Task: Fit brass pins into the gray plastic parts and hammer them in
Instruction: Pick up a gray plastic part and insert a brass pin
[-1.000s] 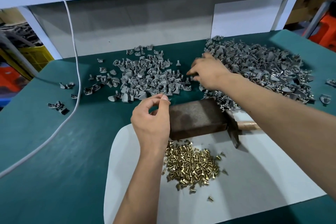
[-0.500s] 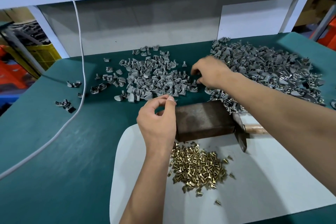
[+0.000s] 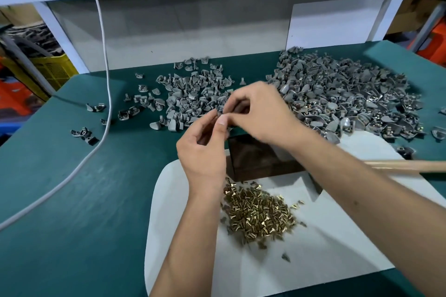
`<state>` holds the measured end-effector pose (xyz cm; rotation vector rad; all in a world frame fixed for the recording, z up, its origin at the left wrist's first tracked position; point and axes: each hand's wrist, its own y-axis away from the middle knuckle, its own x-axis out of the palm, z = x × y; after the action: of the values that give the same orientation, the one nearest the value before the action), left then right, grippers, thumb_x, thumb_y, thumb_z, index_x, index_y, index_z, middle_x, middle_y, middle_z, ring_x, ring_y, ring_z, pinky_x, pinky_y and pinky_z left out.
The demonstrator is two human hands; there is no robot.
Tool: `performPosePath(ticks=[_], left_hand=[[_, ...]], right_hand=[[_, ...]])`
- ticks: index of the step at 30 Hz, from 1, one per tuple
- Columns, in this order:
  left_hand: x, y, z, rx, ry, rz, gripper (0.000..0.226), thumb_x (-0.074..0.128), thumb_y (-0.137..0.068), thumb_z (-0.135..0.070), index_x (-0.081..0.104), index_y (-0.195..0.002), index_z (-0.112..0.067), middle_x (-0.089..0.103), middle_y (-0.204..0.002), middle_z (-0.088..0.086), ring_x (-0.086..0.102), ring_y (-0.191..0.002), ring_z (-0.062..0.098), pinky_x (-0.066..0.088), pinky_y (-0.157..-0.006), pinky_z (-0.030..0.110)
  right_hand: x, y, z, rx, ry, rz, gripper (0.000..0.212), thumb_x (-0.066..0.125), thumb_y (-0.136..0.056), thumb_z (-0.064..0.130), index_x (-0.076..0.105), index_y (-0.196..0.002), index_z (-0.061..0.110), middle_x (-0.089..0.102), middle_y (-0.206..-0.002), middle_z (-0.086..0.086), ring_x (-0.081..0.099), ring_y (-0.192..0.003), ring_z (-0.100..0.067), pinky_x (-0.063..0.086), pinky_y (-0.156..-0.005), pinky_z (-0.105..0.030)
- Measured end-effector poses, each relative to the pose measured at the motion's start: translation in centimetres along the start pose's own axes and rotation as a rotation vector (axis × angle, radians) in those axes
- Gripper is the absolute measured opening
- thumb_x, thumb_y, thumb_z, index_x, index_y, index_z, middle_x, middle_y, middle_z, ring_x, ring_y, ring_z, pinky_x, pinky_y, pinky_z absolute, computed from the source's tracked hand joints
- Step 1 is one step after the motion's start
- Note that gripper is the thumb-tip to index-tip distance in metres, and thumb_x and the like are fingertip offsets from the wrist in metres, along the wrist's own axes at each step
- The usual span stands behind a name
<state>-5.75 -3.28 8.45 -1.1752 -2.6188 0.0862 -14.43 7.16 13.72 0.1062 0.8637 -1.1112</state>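
Gray plastic part (image 3: 220, 111): pinched between fingertips of right hand (image 3: 259, 113) and left hand (image 3: 205, 149), held above dark metal block (image 3: 260, 159). Brass pin pile (image 3: 259, 214): on white sheet (image 3: 337, 236), near block. Pin in fingers: cannot tell.

brass pins (image 3: 259, 213) on sheet (image 3: 325, 236), block (image 3: 260, 159) behind

The right hand (image 3: 261, 113), which a second ago reached into the gray parts between the two piles, has drawn back toward the left hand (image 3: 205, 149) and now pinches a gray part (image 3: 220, 110) at its fingertips. The left hand has risen from beside the metal block (image 3: 260, 159) to meet it, so both hands' fingertips now touch above the block's far edge.
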Motion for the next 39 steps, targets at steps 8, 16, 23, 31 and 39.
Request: performPosePath(ticks=[8,16,23,31,39], left_hand=[[-0.8,-0.4,-0.3,-0.185,0.118,0.085,0.018,0.074,-0.089,0.001,0.081,-0.083,-0.015,0.078,-0.084,0.011,0.072,-0.079,0.021,0.06,-0.074,0.029],[-1.9,-1.4,-0.7,-0.201,0.211,-0.122,0.008,0.069,-0.091,0.007,0.073,-0.087,0.001,0.074,-0.071,0.005,0.068,-0.062,0.017,0.061,-0.069,0.027],[-1.5,-1.2,-0.3,-0.176,0.131,-0.1,0.008,0.068,-0.09,0.004,0.075,-0.094,0.002,0.076,-0.086,0.016,0.074,-0.071,0.025,0.059,-0.065,0.027],[-1.1,-0.8,-0.3,-0.139,0.2,-0.054,0.012,0.072,-0.085,0.013,0.073,-0.079,0.002,0.073,-0.075,0.011,0.074,-0.074,0.027,0.061,-0.073,0.028],[-0.4,0.2,-0.8,0.009,0.055,0.18,0.022,0.076,-0.084,0.008,0.078,-0.081,-0.013,0.078,-0.08,0.01,0.076,-0.074,0.023,0.061,-0.07,0.03]], right_hand=[[0.5,4.5,1.0,0.006,0.02,-0.022,0.015,0.076,-0.087,0.009,0.078,-0.098,0.018,0.076,-0.091,0.007,0.071,-0.085,-0.002,0.057,-0.085,-0.02],[-0.3,10.5,3.9,-0.4,0.459,0.37,0.019,0.064,-0.096,0.042,0.067,-0.098,0.023,0.063,-0.093,0.007,0.062,-0.081,-0.02,0.051,-0.07,-0.036],[0.6,11.6,3.6,-0.417,0.656,0.411,0.01,0.062,-0.094,0.019,0.061,-0.104,0.022,0.059,-0.104,0.004,0.058,-0.101,-0.021,0.05,-0.075,-0.038],[0.5,12.2,3.0,-0.455,0.56,0.338,0.007,0.059,-0.1,0.026,0.056,-0.103,0.021,0.057,-0.102,0.006,0.055,-0.099,-0.018,0.049,-0.077,-0.034],[-1.5,11.6,0.3,-0.246,0.034,-0.124,0.01,0.073,-0.092,0.022,0.072,-0.097,0.014,0.069,-0.093,0.01,0.063,-0.084,0.0,0.053,-0.079,-0.016]])
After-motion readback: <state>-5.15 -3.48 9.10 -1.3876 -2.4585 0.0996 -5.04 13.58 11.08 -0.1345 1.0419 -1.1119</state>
